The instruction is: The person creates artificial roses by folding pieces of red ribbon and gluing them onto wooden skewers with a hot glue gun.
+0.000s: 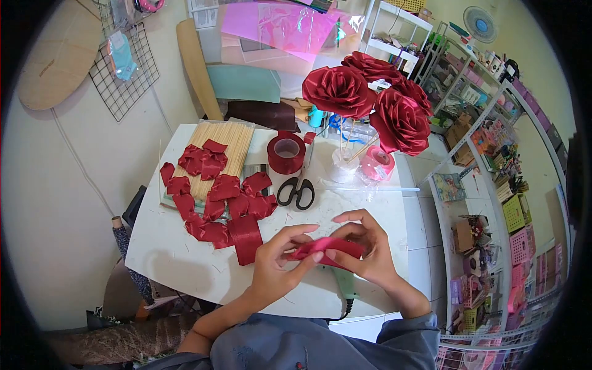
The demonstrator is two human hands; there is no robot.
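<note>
Between my two hands a piece of red satin ribbon (342, 248) is held up over the front of the white table. The fingers of my left hand (285, 256) pinch its left end, with the thumb pressed on the near side. My right hand (365, 246) grips the right part, thumb in front and fingers curled behind. Below the hands lies a light green corded tool (346, 283), its upper part hidden by them. A flat square of red ribbon (246, 239) lies left of my left hand, beside a scattered pile of cut red ribbon pieces (226, 188).
Black-handled scissors (296, 192) and a red ribbon roll (287, 153) lie mid-table. Thin wooden sticks (237, 139) are at the back left. Large red ribbon roses (339, 91) stand in a white holder (345, 165) beside a pink tape roll (377, 163). Crowded shelves (456, 246) flank the right.
</note>
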